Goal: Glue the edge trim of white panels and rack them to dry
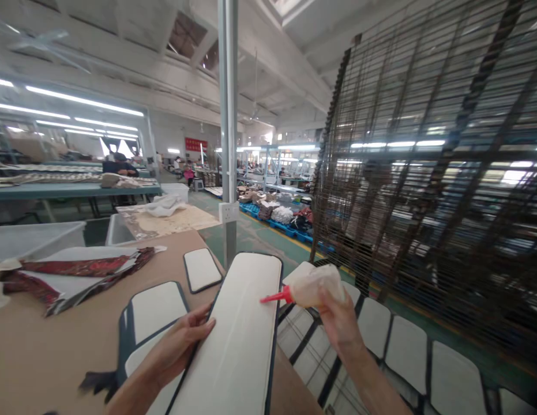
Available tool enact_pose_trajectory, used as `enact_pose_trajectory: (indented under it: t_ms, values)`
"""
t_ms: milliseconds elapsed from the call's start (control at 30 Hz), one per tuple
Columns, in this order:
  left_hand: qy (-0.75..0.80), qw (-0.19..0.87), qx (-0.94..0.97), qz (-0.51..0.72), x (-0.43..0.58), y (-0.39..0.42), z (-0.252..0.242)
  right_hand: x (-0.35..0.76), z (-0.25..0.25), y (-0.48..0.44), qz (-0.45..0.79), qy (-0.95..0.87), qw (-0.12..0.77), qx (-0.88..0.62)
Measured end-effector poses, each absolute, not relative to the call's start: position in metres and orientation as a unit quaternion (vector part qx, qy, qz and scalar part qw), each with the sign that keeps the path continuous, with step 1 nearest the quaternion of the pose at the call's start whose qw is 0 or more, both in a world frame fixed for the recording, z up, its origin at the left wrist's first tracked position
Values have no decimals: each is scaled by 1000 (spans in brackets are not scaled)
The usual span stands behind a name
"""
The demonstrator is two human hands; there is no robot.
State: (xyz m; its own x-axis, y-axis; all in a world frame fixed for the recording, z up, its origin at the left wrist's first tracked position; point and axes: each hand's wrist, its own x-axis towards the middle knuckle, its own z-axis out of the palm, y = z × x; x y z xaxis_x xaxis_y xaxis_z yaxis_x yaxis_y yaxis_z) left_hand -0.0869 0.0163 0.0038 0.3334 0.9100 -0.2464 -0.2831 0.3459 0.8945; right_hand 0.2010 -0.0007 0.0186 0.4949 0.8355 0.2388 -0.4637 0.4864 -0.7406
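The left hand (pixel 181 343) lies flat with fingers extended and close together on the near left edge of the long white padded panel with dark trim (pixel 237 346); it presses on the panel and is not closed around it. The right hand (pixel 340 323) is wrapped around the translucent plastic squeeze bottle (pixel 314 285), which is held sideways. Its red nozzle (pixel 274 297) points left, with the tip at the panel's right edge, about midway along; whether it touches cannot be told. The panel runs from near centre toward far, resting over the right part of the brown tabletop (pixel 56 351). Just left of the left hand, two larger white dark-edged panels (pixel 158 310) overlap on the tabletop. A small white rounded panel (pixel 202 268) lies apart, farther off, near the long panel's far left corner. Far left on the tabletop is a loose pile of red patterned fabric pieces with white backing (pixel 73 268). To the right, below the right hand, a low dark grid shelf (pixel 307 346) carries a row of white panels (pixel 406 351). Behind it stands a tall dark wire rack (pixel 424 173). A grey metal pillar (pixel 228 115) rises beyond the long panel's far end. In the far left background, a seated person (pixel 119 165) is at another bench.
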Motion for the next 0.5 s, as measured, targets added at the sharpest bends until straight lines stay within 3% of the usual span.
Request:
enact_pose_trajectory:
  t_ms: [200, 367, 500]
  values:
    - [394, 724, 387, 414, -86, 32, -3, 190, -24, -43, 485, -368, 719, -335]
    - [371, 745, 390, 393, -75, 35, -11, 204, -2, -23, 379, -298, 813, -328]
    - [384, 740, 389, 391, -58, 36, -12, 206, -19, -37, 397, -302, 796, -344]
